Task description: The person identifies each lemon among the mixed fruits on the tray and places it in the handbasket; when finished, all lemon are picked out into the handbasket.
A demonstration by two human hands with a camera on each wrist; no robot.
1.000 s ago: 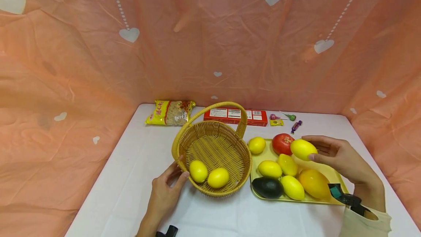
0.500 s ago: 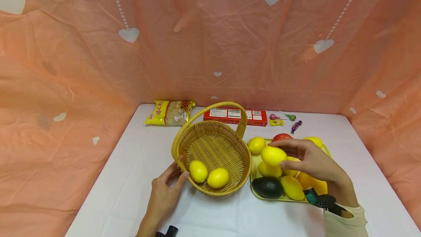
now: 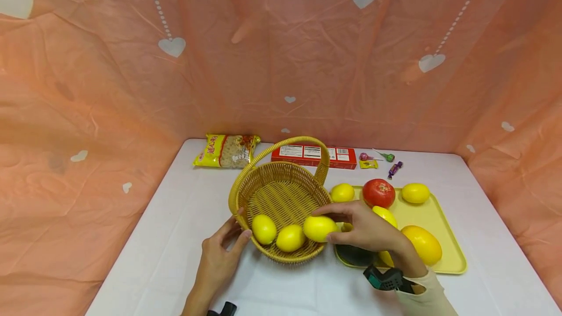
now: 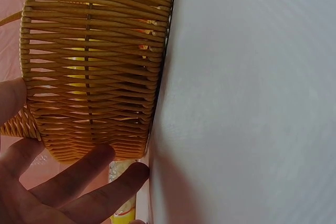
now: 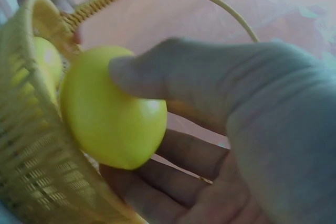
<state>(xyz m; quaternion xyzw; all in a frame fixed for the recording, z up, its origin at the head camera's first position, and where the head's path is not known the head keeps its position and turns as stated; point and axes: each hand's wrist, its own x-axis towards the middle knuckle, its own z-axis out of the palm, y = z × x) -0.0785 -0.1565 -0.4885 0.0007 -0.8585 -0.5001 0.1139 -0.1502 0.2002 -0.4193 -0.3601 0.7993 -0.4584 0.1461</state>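
In the head view a wicker basket (image 3: 281,199) with an arched handle stands mid-table. My left hand (image 3: 221,252) grips its left rim; in the left wrist view, fingers (image 4: 79,177) lie along the woven outer wall. Two lemons, one at the left (image 3: 264,229) and one beside it (image 3: 290,238), lie inside at the near side. My right hand (image 3: 366,228) pinches another lemon (image 3: 319,228) between thumb and fingers at the basket's right rim. The right wrist view shows the thumb on this lemon (image 5: 110,114), close against the basket wall.
Right of the basket, a yellow tray (image 3: 448,238) bears a red pomegranate-like fruit (image 3: 379,193), a mango-like fruit (image 3: 421,244), a dark fruit (image 3: 353,255), and more lemons (image 3: 415,193). Behind lie a pasta bag (image 3: 228,150), a red box (image 3: 313,156) and several candies (image 3: 395,169).
My right hand has carried its lemon leftward from above the tray to the basket's right rim. My left hand and the basket have stayed in place.
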